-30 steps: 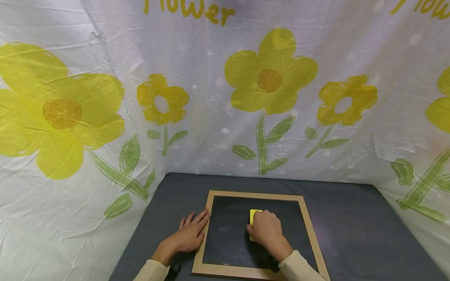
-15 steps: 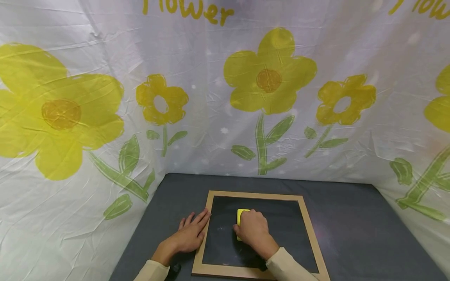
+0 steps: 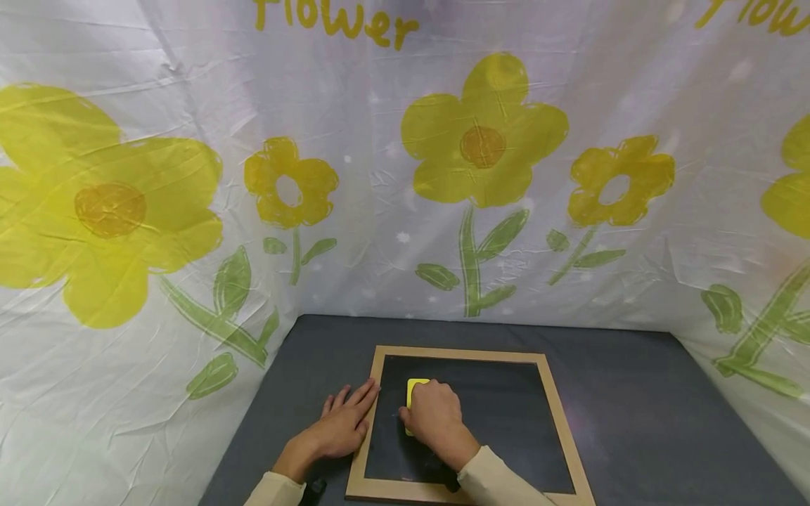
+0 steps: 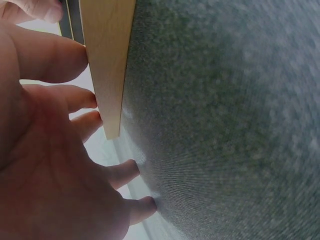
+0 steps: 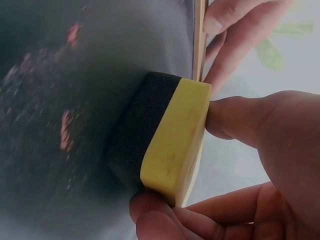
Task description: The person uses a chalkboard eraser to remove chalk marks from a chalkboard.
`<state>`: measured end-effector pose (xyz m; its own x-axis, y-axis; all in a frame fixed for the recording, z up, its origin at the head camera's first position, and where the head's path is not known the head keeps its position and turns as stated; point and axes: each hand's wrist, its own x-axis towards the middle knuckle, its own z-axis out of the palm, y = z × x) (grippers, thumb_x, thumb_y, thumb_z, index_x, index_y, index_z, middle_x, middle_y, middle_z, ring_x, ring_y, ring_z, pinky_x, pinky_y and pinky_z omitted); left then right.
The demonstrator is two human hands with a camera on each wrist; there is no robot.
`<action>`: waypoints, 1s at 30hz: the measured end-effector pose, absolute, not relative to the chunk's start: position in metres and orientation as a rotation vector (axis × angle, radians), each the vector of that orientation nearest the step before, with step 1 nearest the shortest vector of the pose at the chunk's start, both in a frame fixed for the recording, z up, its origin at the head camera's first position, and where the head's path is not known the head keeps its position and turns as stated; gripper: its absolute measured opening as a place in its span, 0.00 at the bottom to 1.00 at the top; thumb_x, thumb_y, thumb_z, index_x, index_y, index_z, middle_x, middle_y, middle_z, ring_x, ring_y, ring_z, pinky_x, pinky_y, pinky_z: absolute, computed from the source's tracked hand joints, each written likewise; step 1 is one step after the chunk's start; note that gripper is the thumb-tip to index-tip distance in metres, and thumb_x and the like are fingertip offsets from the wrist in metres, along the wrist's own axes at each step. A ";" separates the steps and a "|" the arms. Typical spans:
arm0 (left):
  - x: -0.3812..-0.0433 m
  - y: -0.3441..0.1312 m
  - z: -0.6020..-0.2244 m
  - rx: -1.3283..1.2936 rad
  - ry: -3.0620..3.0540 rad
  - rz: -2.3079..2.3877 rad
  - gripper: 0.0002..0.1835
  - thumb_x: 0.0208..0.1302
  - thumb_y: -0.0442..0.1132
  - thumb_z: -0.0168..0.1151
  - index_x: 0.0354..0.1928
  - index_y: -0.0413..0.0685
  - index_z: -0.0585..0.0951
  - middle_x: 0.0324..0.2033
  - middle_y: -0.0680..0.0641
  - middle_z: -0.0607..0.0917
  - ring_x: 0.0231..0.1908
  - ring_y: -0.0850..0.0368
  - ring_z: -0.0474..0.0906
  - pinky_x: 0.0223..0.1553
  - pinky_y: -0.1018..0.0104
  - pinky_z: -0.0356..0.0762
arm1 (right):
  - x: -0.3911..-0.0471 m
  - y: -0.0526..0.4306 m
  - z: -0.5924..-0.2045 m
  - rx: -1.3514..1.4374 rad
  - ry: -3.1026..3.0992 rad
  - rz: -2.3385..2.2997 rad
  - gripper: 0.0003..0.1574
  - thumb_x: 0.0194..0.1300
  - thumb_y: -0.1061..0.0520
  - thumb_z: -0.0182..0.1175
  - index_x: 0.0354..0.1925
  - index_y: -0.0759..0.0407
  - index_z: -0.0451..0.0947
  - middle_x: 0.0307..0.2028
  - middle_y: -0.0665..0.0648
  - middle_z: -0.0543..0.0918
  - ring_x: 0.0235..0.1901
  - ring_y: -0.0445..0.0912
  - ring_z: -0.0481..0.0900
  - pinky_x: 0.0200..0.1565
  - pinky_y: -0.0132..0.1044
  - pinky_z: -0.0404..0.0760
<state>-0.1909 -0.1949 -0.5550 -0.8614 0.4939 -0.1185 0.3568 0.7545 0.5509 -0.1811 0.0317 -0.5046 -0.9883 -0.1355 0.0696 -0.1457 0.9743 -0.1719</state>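
A small chalkboard (image 3: 500,422) in a light wooden frame (image 3: 458,351) lies flat on the dark tabletop. My right hand (image 3: 435,418) grips a board eraser (image 5: 175,145) with a yellow back and black felt; the felt rests on the board's left part. In the right wrist view, thumb and fingers pinch the eraser from its two sides, and pinkish chalk marks (image 5: 65,130) show on the board. My left hand (image 3: 335,429) rests at the frame's left side, fingers spread. The left wrist view shows fingertips touching the frame, others on the cloth.
Dark grey cloth (image 3: 645,414) covers the table around the board. A white curtain (image 3: 373,260) with printed yellow flowers hangs behind and at both sides. A small black object (image 3: 314,490) lies beside the left sleeve, its kind unclear.
My right hand has slid the eraser leftward across the board, from near the middle toward the left edge. The left hand and the board have stayed in place.
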 end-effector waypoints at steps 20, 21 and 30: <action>-0.188 -0.192 -0.545 0.657 2.704 0.742 0.36 0.82 0.39 0.54 0.88 0.49 0.60 0.88 0.45 0.56 0.82 0.19 0.49 0.74 0.13 0.41 | -0.184 0.016 -0.506 0.266 -3.028 0.231 0.29 0.65 0.35 0.77 0.32 0.60 0.90 0.23 0.57 0.84 0.23 0.51 0.84 0.24 0.44 0.86; -0.188 -0.191 -0.544 0.647 2.706 0.735 0.36 0.82 0.39 0.54 0.88 0.49 0.61 0.88 0.45 0.56 0.82 0.19 0.50 0.74 0.13 0.41 | -0.184 0.015 -0.506 0.268 -3.030 0.233 0.29 0.65 0.35 0.76 0.33 0.60 0.90 0.23 0.57 0.85 0.23 0.51 0.84 0.25 0.44 0.86; -0.187 -0.190 -0.546 0.629 2.726 0.725 0.36 0.82 0.39 0.55 0.88 0.50 0.61 0.88 0.45 0.57 0.82 0.22 0.50 0.74 0.14 0.41 | -0.185 0.008 -0.507 0.284 -3.019 0.225 0.30 0.65 0.34 0.77 0.33 0.60 0.91 0.23 0.57 0.85 0.21 0.51 0.84 0.23 0.43 0.85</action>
